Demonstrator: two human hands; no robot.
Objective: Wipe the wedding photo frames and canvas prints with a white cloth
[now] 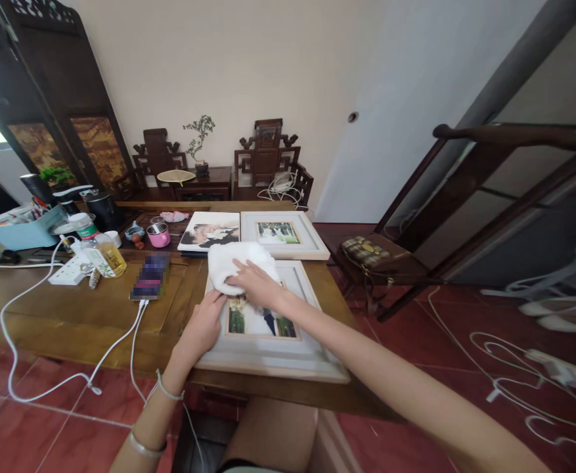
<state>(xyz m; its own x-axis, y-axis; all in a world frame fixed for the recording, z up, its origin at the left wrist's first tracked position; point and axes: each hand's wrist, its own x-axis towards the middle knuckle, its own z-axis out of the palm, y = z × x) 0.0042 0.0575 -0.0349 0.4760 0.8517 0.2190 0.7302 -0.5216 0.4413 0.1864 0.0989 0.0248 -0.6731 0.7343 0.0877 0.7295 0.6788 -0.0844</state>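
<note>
A framed photo [317, 351] with a wide pale mat lies flat near the table's front edge. My right hand [254, 281] presses a folded white cloth [242, 256] onto its upper part, fingers bent over the fabric. At the frame's left side, my left hand [205, 322] grips the edge, its fingertips close to the cloth. The cloth and my right hand cover part of the picture. Just behind lies a second framed photo [312, 238], with a photo album [209, 230] to its left.
On the wooden table [85, 315] are a charging phone [150, 276], a power strip [71, 270], an oil bottle [110, 257], a pink cup [158, 235] and a blue organizer box [26, 230]. White cables hang over the front edge. A wooden chair [416, 263] with a plaid bag [365, 252] stands right.
</note>
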